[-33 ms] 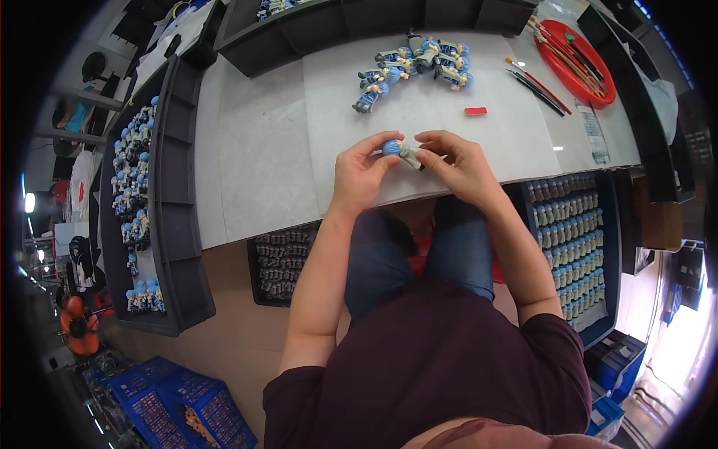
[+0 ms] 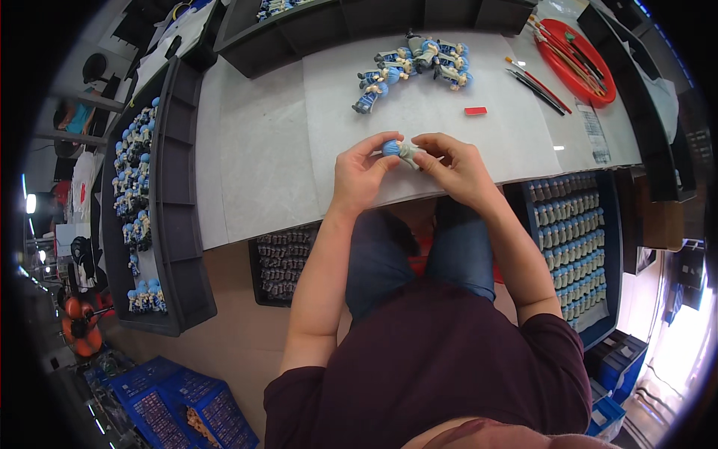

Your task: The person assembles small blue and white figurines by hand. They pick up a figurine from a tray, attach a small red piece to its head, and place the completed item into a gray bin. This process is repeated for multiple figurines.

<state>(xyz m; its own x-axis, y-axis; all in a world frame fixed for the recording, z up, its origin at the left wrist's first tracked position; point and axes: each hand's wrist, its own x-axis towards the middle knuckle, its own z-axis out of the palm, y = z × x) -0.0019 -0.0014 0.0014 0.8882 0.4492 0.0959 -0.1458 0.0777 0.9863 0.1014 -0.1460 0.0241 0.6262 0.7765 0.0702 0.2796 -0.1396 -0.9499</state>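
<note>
Between my two hands, just above the table's near edge, lies a small figurine (image 2: 406, 153) with light-blue hair and a pale grey-green body. My left hand (image 2: 361, 170) closes its fingers and thumb on the blue head. With thumb and fingers, my right hand (image 2: 454, 166) grips the lower body, hiding part of it. Farther back on the white sheet (image 2: 329, 90) rests a loose cluster of similar figurines (image 2: 422, 60) in blue and dark colours, lying on their sides. A small red block (image 2: 476, 111) sits beyond my right hand.
Paintbrushes (image 2: 537, 91) lie beside a red oval tray (image 2: 609, 93) of more brushes. A grey crate (image 2: 173, 194) of painted figurines stands left; another grey crate (image 2: 374, 30) is at the back. Below the table, a right-hand crate (image 2: 612, 247) holds rows of pale figurines, and a dark tray (image 2: 258, 277) more.
My right hand has shifted very slightly along the figurine's lower body. Both hands otherwise stay in place with the figurine between them.
</note>
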